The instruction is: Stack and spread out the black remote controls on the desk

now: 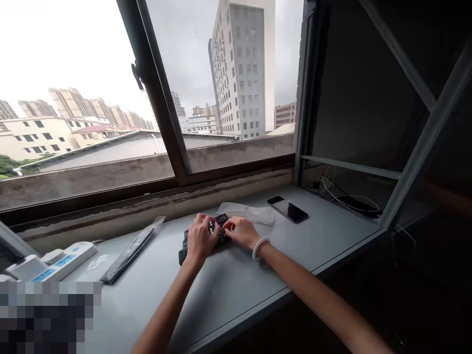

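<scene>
Several black remote controls (182,256) lie side by side on the grey tabletop, partly covered by my hands. My left hand (201,238) rests over them with its fingers curled round, gripping them from above and the left. At their right end, my right hand (242,232), with a beaded bracelet on its wrist, has thumb and fingers closed on a remote control. A small red spot shows by its fingers. Just behind the hands lies a clear plastic sleeve (254,214). Which remote each fingertip touches is partly hidden.
A long dark item in a clear sleeve (132,251) lies left of my hands. Beyond it sits a white power strip (70,259) with plugs. A phone (287,209) lies at the back right, near a metal frame (416,142) and cables (354,201). A window runs behind the table.
</scene>
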